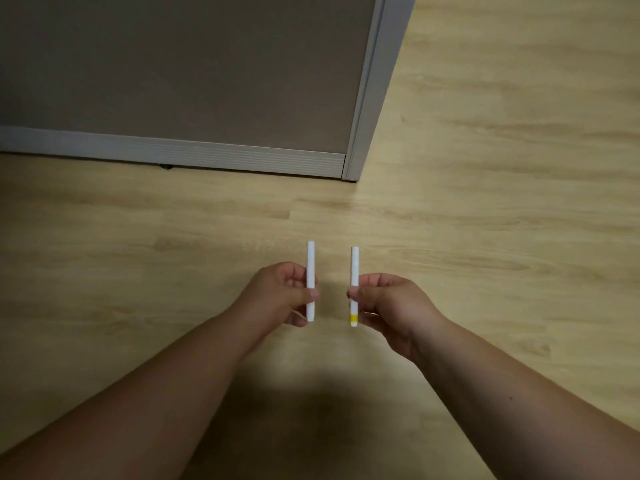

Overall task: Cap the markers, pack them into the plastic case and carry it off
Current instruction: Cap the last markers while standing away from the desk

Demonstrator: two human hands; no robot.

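My left hand (282, 296) pinches a plain white marker (310, 259) and holds it upright above the wooden floor. A hand's width to the right, my right hand (388, 306) pinches a second white marker (354, 265) with a yellow band near its lower end. The two markers stand parallel and apart, both with caps on as far as I can tell. No plastic case is in view.
A brown partition panel (180, 71) with a grey frame (173, 152) stands on the light wooden floor (502, 168) ahead and to the left, its corner post (367, 98) at centre right. My shadow darkens the floor near my forearms.
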